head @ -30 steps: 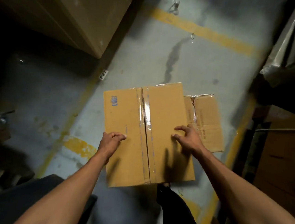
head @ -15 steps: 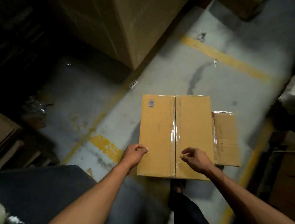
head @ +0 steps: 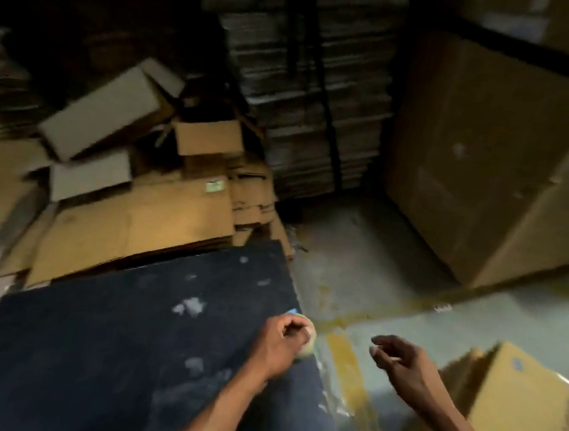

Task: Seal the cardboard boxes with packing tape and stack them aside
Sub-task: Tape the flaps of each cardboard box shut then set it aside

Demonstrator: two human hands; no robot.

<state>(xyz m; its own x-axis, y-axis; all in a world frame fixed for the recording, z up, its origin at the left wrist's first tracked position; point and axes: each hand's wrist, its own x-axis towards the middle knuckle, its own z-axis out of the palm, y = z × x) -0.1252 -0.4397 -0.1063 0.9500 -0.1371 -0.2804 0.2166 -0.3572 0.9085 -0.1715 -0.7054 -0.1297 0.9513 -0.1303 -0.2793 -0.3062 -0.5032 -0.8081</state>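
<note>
The sealed cardboard box (head: 521, 408) sits at the lower right on the floor, partly cut off by the frame edge. My left hand (head: 282, 344) curls over a pale roll of packing tape (head: 310, 339) at the right edge of a dark board (head: 109, 354). To the right, my right hand (head: 399, 361) hovers over the floor between the board and the box with loosely curled fingers and holds nothing. The picture is blurred by motion.
Flattened cartons and several small open boxes (head: 138, 216) are piled behind the dark board. A tall strapped stack of flat cardboard (head: 307, 97) stands at the back. A large carton (head: 487, 164) is at the right. A yellow floor line (head: 348, 368) runs past the board.
My view has swung left, away from the taped box. Both hands have left the box top; my left hand now rests curled on the tape roll at the board's edge.
</note>
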